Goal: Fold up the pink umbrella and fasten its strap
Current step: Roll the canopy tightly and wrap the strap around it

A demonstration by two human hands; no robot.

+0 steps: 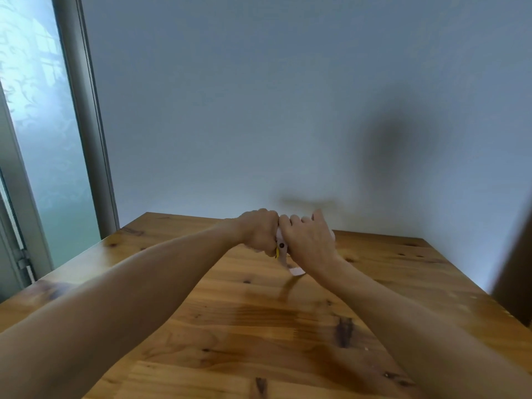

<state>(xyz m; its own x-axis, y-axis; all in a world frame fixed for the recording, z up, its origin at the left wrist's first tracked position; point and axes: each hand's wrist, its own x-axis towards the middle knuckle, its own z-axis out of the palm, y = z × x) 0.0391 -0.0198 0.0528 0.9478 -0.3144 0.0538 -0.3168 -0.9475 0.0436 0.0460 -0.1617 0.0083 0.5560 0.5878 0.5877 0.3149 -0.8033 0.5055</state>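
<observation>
Both hands meet above the far half of a wooden table (259, 326). My left hand (259, 233) and my right hand (309, 240) are clenched side by side around the pale pink umbrella (280, 244), which is almost wholly hidden inside them. Only a small pink patch with a dark round snap shows between the hands, with a bit of yellow just below it. A pale pink strap (296, 270) hangs down from under my right hand, its end loose above the tabletop.
A plain wall (288, 110) stands right behind the table's far edge. A frosted window with a grey frame (86, 125) is on the left. A dark brown upright edge (515, 269) stands at the right, beside the table's right edge.
</observation>
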